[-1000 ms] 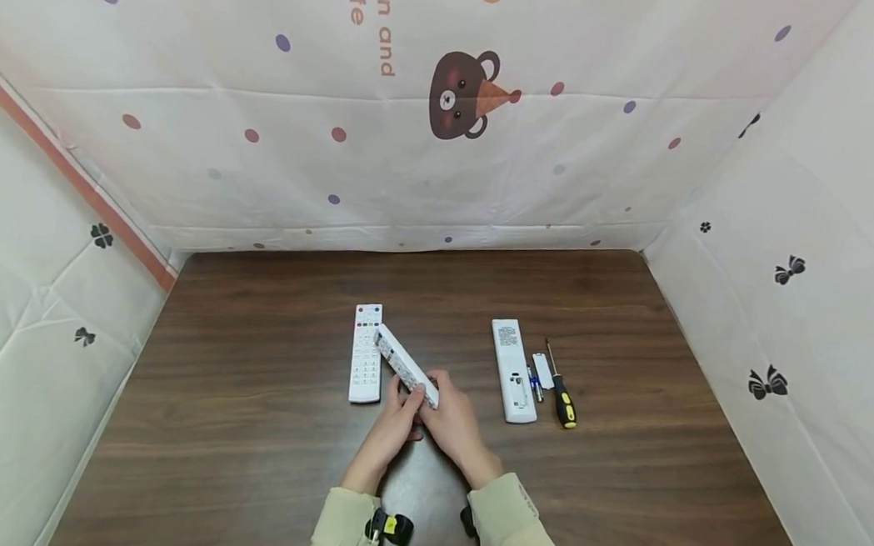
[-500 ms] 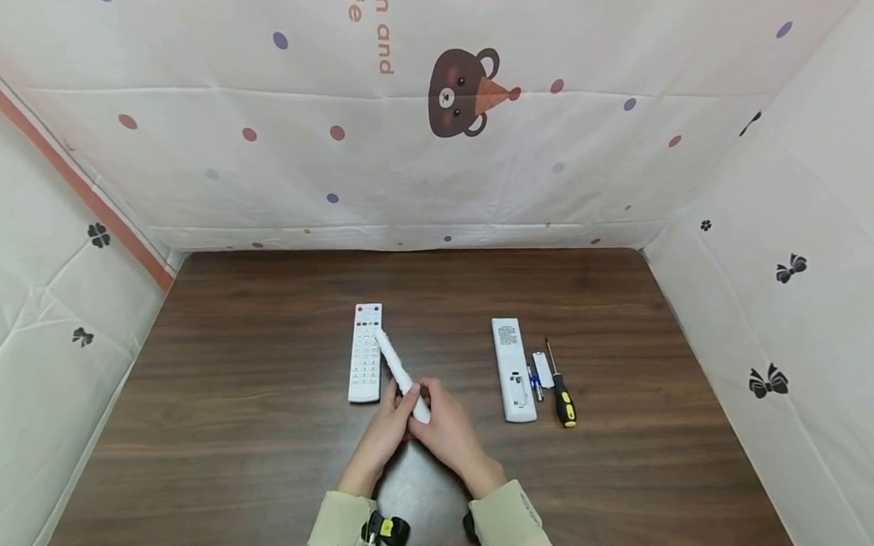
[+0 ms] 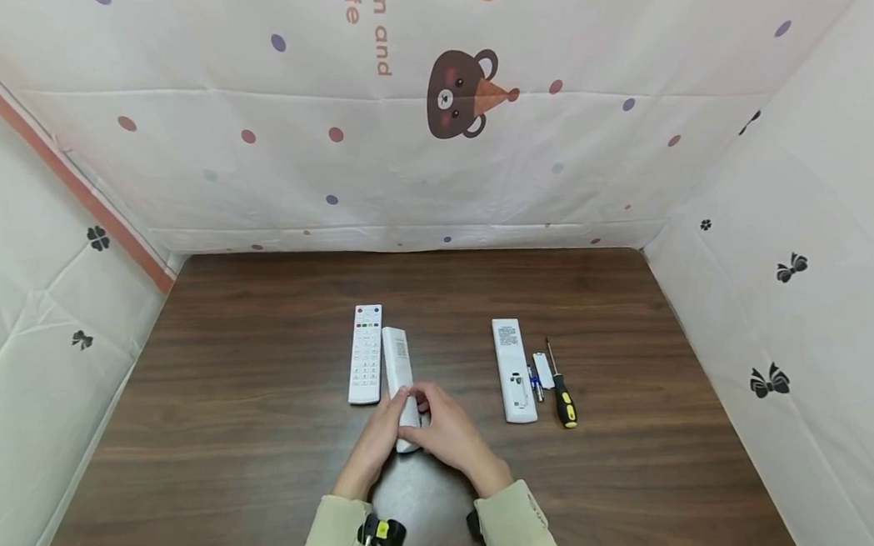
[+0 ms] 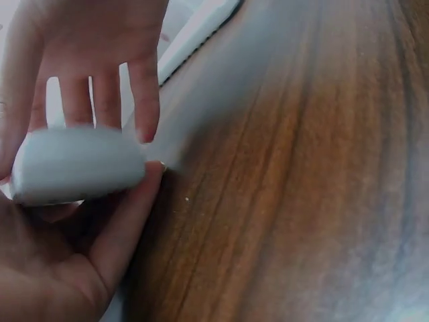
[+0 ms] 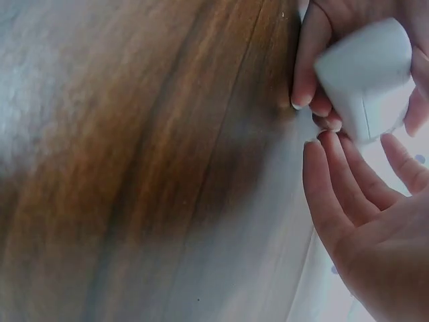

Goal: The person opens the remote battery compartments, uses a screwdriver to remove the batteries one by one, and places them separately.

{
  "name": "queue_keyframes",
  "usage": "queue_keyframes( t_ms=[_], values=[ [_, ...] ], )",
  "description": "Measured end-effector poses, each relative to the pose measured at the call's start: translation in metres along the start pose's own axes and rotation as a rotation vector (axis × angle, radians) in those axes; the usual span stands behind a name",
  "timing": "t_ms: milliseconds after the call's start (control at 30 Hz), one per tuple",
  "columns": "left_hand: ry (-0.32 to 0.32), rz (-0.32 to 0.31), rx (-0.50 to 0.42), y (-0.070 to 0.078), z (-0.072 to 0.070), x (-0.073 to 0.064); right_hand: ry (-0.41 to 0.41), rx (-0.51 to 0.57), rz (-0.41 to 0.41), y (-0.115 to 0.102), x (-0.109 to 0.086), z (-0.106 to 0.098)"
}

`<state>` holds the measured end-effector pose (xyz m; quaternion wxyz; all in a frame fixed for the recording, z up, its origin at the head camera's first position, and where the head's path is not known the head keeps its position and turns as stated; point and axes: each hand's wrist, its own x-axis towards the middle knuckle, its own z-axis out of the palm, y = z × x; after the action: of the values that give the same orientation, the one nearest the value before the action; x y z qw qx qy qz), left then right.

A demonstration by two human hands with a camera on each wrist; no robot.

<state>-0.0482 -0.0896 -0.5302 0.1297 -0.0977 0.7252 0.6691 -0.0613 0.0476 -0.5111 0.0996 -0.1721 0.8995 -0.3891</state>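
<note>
Just in front of the person, a white remote control [image 3: 396, 362] is held with its labelled back facing up. The left hand [image 3: 378, 436] grips its left side near the close end. From the right, the right hand [image 3: 453, 433] pinches that same end, thumb on the back and fingers at the edge. In the left wrist view the rounded end of the remote [image 4: 80, 164] sits between the two hands. A thin seam shows on the remote [image 5: 372, 80] in the right wrist view, beside the right thumb. A second remote [image 3: 366, 356] lies buttons up, left of the held one.
To the right lies a third white remote [image 3: 514, 370], back up, its battery compartment uncovered. Beside it are batteries [image 3: 535, 383], a small white cover [image 3: 543, 370] and a yellow-black screwdriver [image 3: 564, 402]. Patterned sheets [image 3: 301, 164] wall in the brown wooden table [image 3: 253, 337].
The held remote has turned from edge-on to back up, swung more upright and come nearer the person. The right hand has shifted, its thumb now on the remote's back.
</note>
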Motion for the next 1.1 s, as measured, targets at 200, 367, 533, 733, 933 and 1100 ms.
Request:
queue_keyframes(
  t_ms=[200,367,533,733,933,1100],
  values=[
    [0.051,0.022,0.053,-0.004,0.003,0.002,0.007,-0.006,-0.008,0.002,0.001,0.002],
    [0.062,0.034,0.047,0.012,0.005,-0.007,0.032,-0.021,-0.013,0.0,0.003,0.003],
    [0.048,0.049,0.033,0.006,0.005,-0.002,0.042,-0.014,-0.002,-0.001,0.004,0.004],
    [0.062,0.077,0.057,-0.008,0.005,0.005,0.043,-0.016,0.004,-0.001,0.005,0.004],
    [0.053,0.101,0.071,-0.007,0.006,0.004,0.032,0.001,0.01,-0.001,0.004,0.003],
    [0.022,0.056,0.033,-0.004,0.005,0.004,0.025,0.032,0.022,-0.002,0.004,0.001]
  ],
)
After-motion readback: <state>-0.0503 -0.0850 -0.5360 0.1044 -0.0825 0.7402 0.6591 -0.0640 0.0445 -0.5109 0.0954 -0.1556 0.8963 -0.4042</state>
